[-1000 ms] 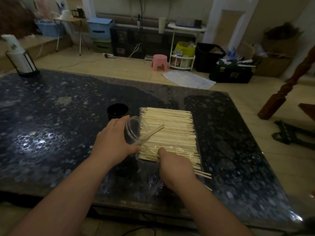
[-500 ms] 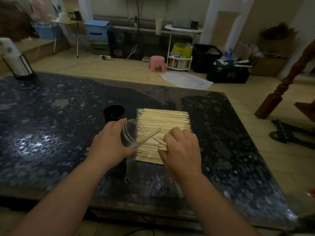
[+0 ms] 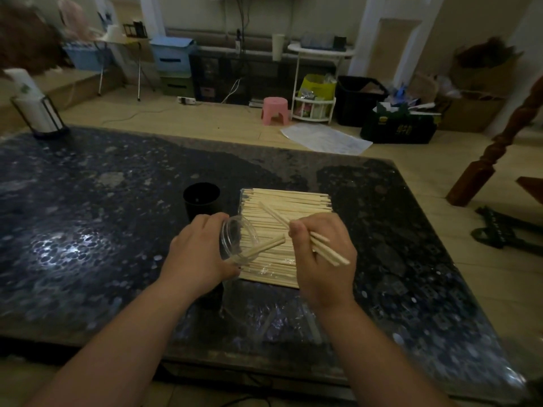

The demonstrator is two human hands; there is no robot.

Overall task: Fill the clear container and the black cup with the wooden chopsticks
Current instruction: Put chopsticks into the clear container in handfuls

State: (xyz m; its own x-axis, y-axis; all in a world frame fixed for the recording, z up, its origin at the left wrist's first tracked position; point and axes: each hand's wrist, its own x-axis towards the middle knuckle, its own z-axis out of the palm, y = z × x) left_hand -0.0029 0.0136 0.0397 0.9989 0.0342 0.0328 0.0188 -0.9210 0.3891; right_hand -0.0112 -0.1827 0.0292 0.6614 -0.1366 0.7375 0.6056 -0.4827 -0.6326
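Head camera shows your left hand [image 3: 202, 257] curled round the clear container [image 3: 235, 242], which is tipped with its mouth toward the pile. A couple of pale wooden sticks [image 3: 266, 244] poke out of it. Your right hand [image 3: 323, 259] pinches a few more chopsticks [image 3: 332, 254] above the flat, even bundle [image 3: 293, 207] on the dark speckled table [image 3: 88, 201]. The black cup [image 3: 201, 198] stands upright just behind your left hand.

1. Two bare arms [image 3: 123, 333] reach forward, side by side.
2. The left hand [image 3: 199, 254] curls round a clear round plastic container [image 3: 235, 240] and holds it tipped over.
3. The right hand [image 3: 323, 259] is curled, back up, and pinches a few thin wooden chopsticks [image 3: 330, 254].
4. The hands are near each other but do not touch.
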